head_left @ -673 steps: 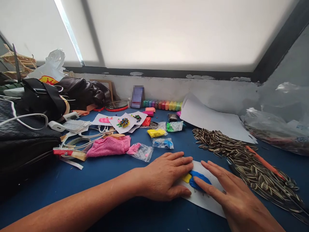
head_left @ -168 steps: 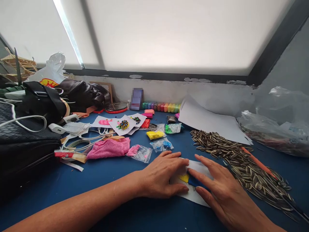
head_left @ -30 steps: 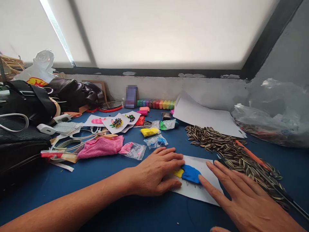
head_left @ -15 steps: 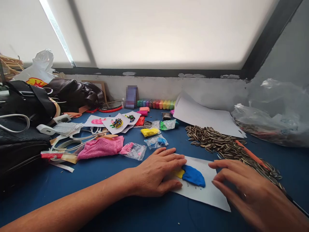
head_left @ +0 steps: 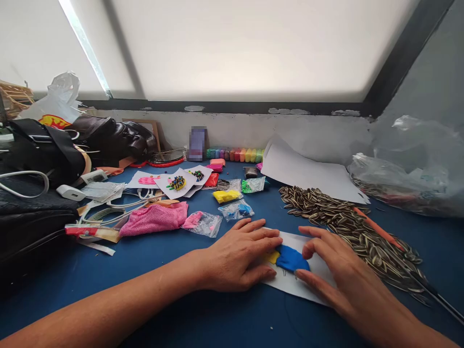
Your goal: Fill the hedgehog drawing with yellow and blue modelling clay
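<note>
A sheet of white paper (head_left: pixel 290 286) lies on the blue table with a flat blue patch of modelling clay (head_left: pixel 289 258) on it. A smaller yellow clay piece (head_left: pixel 272 257) adjoins the blue one, and small pen marks show below it. My left hand (head_left: pixel 242 258) rests flat on the paper's left side, fingers spread and partly covering the yellow clay. Over the right side of the sheet is my right hand (head_left: pixel 331 266), thumb and fingers apart. Its thumb tip is at the lower right edge of the blue clay; whether it presses there I cannot tell.
Sunflower seeds (head_left: pixel 322 210) lie heaped to the right, with an orange strip (head_left: pixel 379 228) on them. Bagged pink clay (head_left: pixel 202 223), blue clay (head_left: pixel 236 210) and yellow clay (head_left: pixel 226 195) lie beyond my left hand. A pink cloth (head_left: pixel 155 220) and black bag (head_left: pixel 32 217) are left.
My right hand has moved left, from beside the paper to over the blue clay's right edge. My left hand stays flat on the sheet. The view has shifted slightly.
</note>
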The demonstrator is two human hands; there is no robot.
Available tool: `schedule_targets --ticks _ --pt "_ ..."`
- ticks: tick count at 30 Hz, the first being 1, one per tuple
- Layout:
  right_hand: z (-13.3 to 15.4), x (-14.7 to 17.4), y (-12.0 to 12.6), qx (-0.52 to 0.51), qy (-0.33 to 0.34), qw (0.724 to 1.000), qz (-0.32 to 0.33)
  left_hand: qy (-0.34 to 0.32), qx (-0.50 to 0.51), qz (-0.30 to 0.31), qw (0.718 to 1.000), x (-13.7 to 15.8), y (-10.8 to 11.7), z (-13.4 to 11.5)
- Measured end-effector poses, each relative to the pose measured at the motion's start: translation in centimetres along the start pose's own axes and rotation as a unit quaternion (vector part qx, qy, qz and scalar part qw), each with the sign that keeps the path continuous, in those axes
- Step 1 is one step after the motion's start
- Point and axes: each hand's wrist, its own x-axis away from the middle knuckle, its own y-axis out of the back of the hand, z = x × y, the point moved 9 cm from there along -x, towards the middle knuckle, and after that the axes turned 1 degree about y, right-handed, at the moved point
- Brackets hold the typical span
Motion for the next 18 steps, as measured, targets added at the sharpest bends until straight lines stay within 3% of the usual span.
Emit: schedule_targets --ticks 10,18 --pt "0.7 -0.2 0.6 0.059 0.026 0.996 -0.066 -0.001 0.001 -0.007 1.0 0.0 -0.1 0.1" --pt "-0.6 -0.9 -0.8 0.02 -0.023 0.999 -0.014 -0.004 0.01 -0.012 1.0 0.0 0.0 0.2"
